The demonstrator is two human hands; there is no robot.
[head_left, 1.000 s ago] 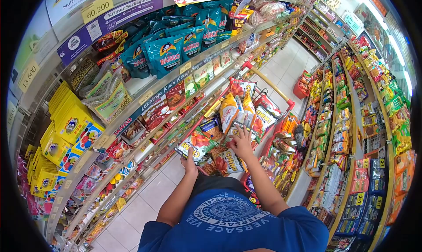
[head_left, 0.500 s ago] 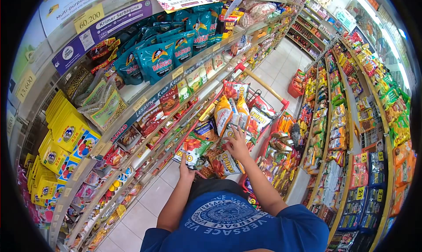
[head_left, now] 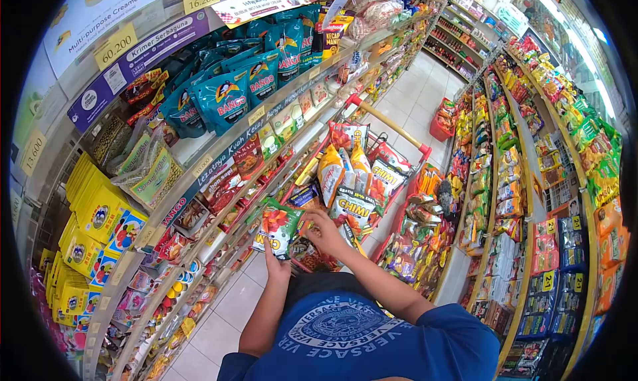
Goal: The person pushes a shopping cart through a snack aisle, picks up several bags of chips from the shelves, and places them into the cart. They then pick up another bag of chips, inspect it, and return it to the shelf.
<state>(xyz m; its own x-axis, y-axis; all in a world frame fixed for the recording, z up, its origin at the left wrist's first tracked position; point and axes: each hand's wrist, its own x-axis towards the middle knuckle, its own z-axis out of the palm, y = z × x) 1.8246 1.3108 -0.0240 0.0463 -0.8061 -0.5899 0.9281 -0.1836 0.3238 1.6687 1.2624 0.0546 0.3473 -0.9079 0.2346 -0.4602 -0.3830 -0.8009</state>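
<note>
A green and white snack bag [head_left: 278,223] printed "Chimi" is gripped at its lower end by my left hand [head_left: 276,266], which tilts it up over the cart. My right hand [head_left: 323,233] is beside the bag's right edge, its fingers loosely bent and apart. Just beyond that hand, a white Chimi bag [head_left: 353,208] lies in the red-framed shopping cart [head_left: 348,104]. Orange and white snack bags [head_left: 330,175] stand upright behind it, with a dark blue packet [head_left: 306,198] to their left. My right hand and forearm hide part of the cart's contents.
On the left, shelves carry teal Bango pouches [head_left: 224,104], yellow packets [head_left: 100,211] and bagged beans [head_left: 151,175]. Snack racks [head_left: 508,181] line the right side. A red basket [head_left: 441,129] stands on the tiled floor [head_left: 407,82] farther up the aisle.
My right hand has moved left, from over the white Chimi bag to the green bag's edge. My left hand has lifted the green bag slightly, and the white bag now lies farther up the cart.
</note>
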